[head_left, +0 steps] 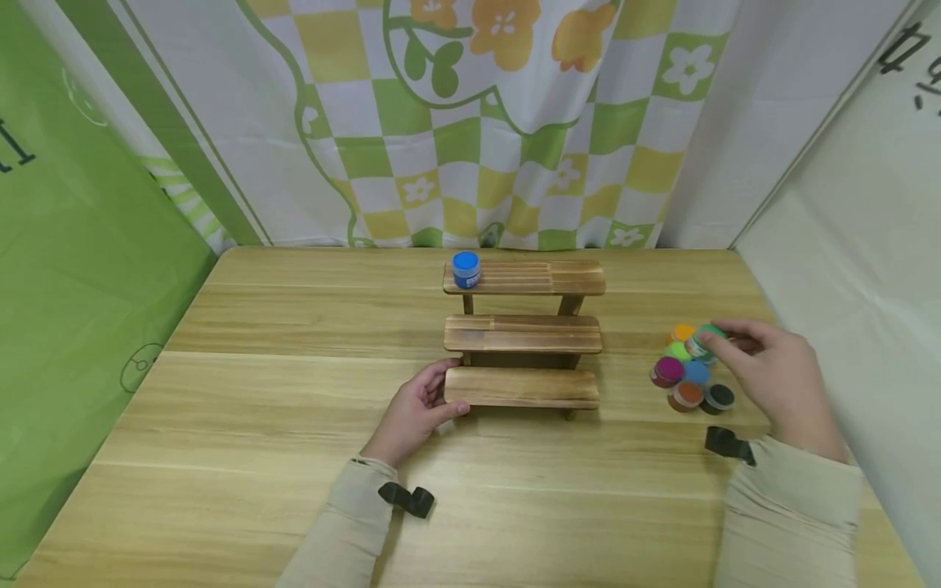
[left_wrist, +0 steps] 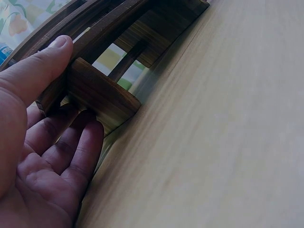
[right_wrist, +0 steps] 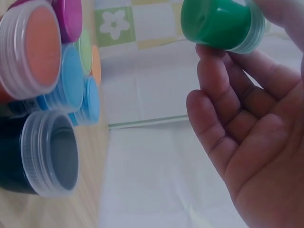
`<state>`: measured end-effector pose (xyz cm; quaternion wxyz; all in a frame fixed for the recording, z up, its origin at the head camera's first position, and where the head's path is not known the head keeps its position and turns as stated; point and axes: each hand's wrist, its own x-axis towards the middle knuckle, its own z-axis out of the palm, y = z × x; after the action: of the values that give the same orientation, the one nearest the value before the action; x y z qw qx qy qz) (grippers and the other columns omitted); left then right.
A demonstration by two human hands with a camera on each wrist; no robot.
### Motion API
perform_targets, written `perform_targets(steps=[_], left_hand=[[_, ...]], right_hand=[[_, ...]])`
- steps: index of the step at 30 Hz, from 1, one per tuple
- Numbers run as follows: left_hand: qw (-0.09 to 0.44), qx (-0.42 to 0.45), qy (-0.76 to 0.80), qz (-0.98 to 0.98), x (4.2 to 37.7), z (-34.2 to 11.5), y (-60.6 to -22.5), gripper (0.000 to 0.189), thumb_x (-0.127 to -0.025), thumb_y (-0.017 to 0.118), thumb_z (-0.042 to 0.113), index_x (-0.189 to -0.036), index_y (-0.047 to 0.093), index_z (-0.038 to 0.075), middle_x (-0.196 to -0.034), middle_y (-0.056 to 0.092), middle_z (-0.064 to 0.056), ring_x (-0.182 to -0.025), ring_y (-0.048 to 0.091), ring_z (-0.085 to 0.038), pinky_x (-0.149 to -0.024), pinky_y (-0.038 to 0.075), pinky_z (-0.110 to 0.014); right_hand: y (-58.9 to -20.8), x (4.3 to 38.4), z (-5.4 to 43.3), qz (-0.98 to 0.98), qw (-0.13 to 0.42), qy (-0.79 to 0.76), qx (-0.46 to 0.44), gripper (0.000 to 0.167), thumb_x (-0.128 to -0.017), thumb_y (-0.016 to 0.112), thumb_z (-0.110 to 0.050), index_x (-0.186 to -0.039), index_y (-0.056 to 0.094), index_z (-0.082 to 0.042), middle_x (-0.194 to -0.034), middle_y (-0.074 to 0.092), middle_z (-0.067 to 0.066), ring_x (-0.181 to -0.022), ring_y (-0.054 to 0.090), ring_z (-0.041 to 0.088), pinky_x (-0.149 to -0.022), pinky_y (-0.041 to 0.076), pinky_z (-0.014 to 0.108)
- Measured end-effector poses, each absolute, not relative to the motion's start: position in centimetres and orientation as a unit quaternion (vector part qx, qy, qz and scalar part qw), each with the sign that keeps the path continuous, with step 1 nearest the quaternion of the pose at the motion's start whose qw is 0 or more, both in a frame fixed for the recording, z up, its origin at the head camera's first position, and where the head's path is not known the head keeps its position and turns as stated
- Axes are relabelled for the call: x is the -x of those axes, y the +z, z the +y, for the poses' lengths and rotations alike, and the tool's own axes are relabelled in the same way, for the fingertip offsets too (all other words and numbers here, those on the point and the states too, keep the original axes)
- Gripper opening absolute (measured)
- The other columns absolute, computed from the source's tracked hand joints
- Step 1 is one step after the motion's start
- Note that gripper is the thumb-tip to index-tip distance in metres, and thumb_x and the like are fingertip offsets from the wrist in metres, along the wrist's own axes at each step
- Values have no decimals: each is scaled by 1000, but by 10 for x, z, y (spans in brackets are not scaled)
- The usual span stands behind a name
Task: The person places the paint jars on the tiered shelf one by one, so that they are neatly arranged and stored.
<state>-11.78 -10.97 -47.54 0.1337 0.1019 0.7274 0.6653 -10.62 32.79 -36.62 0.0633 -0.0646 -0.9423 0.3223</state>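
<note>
A wooden three-step display stand (head_left: 524,388) stands on the table. My left hand (head_left: 410,415) holds the left end of its lowest step, the thumb on the front edge and the other fingers by the side leg, as the left wrist view shows. On the left of the top step sits a jar with a blue lid (head_left: 466,271). To the right, my right hand (head_left: 782,380) pinches a small green paint jar (right_wrist: 218,23) between thumb and fingers, raised over a cluster of jars. Nearest below it are a black jar (right_wrist: 38,154) and an orange-brown jar (right_wrist: 40,47).
The cluster also has a magenta jar (head_left: 666,371), a light blue jar (head_left: 695,373), a lime green jar (head_left: 678,351) and an orange jar (head_left: 682,332). A checked curtain (head_left: 507,163) hangs behind the table (head_left: 294,367); a white wall stands close on the right.
</note>
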Motion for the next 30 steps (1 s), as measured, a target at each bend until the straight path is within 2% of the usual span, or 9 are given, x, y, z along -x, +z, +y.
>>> perform_targets(steps=[11,24,30], left_hand=[[137,-102,666,726,118,-110,-475,69,-86,78,5,-147,46,6,-148,52,-12,-132,54,-26,-106,48,-30],[141,-108,671,720,118,-110,-476,70,-87,78,7,-148,45,6,-149,51,-13,-133,52,-27,-107,47,-31],[140,-105,671,721,118,-111,-477,71,-86,79,8,-148,45,6,-149,50,-13,-133,52,-28,-107,47,-31]], right_hand=[[-363,108,309,-938,116,324,49,50,-95,68,-45,-122,70,-3,-104,70,16,-78,51,-6,-62,43,10],[-363,112,292,-923,173,344,22,38,-91,77,-32,-113,74,-1,-93,68,5,-75,53,-8,-61,43,6],[-361,114,284,-918,187,351,4,37,-90,78,-30,-113,74,-3,-98,70,6,-80,53,-10,-65,42,7]])
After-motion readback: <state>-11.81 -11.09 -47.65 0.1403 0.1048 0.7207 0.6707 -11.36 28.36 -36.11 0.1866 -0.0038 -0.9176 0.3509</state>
